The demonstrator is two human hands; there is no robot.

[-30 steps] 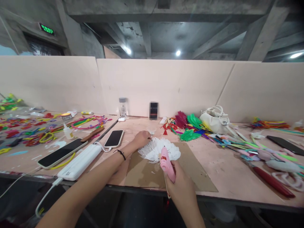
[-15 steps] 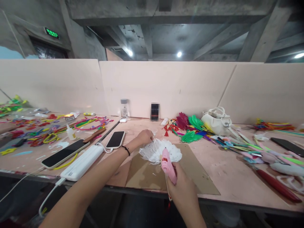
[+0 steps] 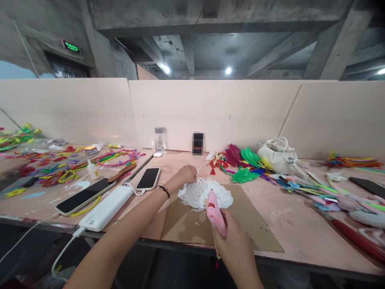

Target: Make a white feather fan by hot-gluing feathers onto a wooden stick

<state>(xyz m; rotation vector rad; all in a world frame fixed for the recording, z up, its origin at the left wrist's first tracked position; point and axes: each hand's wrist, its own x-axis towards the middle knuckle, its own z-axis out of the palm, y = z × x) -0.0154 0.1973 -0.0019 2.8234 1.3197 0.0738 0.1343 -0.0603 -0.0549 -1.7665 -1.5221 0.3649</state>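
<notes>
Pipe cleaners (image 3: 60, 168) lie scattered over the worktop (image 3: 288, 224) at the far left of the frame, with a small glue bottle (image 3: 92, 169) among them. Right of these, in the lower left, lie a phone (image 3: 86, 196), a white power bank (image 3: 106, 207) with its cable trailing off the front edge, and a 2nd phone (image 3: 148, 178).

The left hand (image 3: 187, 174) reaches in from the lower left, with a black band on the wrist. Its grip is curled down on the far left edge of the white feathers (image 3: 204, 193). The knuckles hide whether the fingers pinch them or only press.

The white feathers fan out at centre frame on a cardboard sheet (image 3: 240, 216) that runs to the worktop's front edge. Just below them, the right hand (image 3: 237, 245) has its grip closed round the handle of a pink glue gun (image 3: 216, 212). The nozzle points up-frame at the fan's near edge, and I cannot tell whether it touches.

Coloured feathers (image 3: 243, 164) lie at the upper right of the fan, then a white bag (image 3: 278, 154). A red tool (image 3: 355, 237) lies at the far right.
</notes>
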